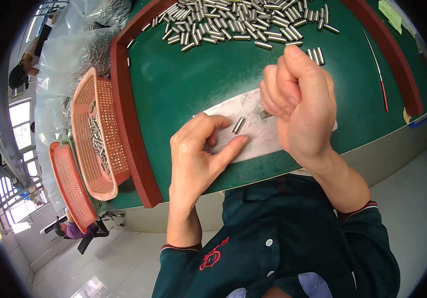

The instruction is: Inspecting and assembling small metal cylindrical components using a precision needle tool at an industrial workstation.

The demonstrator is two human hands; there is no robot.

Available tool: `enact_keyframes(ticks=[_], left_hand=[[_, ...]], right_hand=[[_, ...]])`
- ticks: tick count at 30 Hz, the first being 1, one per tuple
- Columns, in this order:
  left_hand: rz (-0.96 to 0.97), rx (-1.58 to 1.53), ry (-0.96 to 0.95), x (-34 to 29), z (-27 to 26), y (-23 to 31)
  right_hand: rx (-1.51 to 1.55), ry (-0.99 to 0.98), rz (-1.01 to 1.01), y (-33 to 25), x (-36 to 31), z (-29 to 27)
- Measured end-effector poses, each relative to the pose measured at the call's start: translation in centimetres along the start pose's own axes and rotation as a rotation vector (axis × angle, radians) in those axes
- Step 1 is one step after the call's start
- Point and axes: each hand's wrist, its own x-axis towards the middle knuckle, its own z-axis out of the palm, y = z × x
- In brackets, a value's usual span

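A small shiny metal cylinder point(239, 125) lies tilted on a whitish sheet point(258, 141) in front of me. My left hand point(198, 149) rests at the sheet's left side, its thumb and index finger spread on either side of the cylinder with a gap showing. Over the right part of the sheet, my right hand point(300, 99) is raised with its fingers curled into a fist, thumb on top. A short grey piece point(264, 114) pokes out below its fingers. Most of whatever the fist holds is hidden.
Many metal cylinders point(223, 22) are heaped at the green table's point(173, 94) far side. Several stand apart near the right hand point(316, 56). A thin red-handled tool point(383, 92) lies right. Red-brown rails point(129, 124) border the table. Pink baskets point(86, 134) and plastic bags point(57, 64) stand left.
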Motion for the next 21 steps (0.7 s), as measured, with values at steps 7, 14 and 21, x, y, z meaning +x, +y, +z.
enact_keyframes(ticks=[7,14,21], left_hand=[[0.005,-0.019,0.03,0.8,1.1,0.2],[0.04,-0.068,0.03,1.1,1.6,-0.3],[0.035,-0.081,0.026,1.1,1.6,-0.3]], right_hand=[[0.168,-0.01,-0.003,0.0,0.2,-0.8],[0.094,0.016,0.053,-0.3,0.1,-0.3],[0.085,-0.001,0.058,-0.2,0.1,-0.2]])
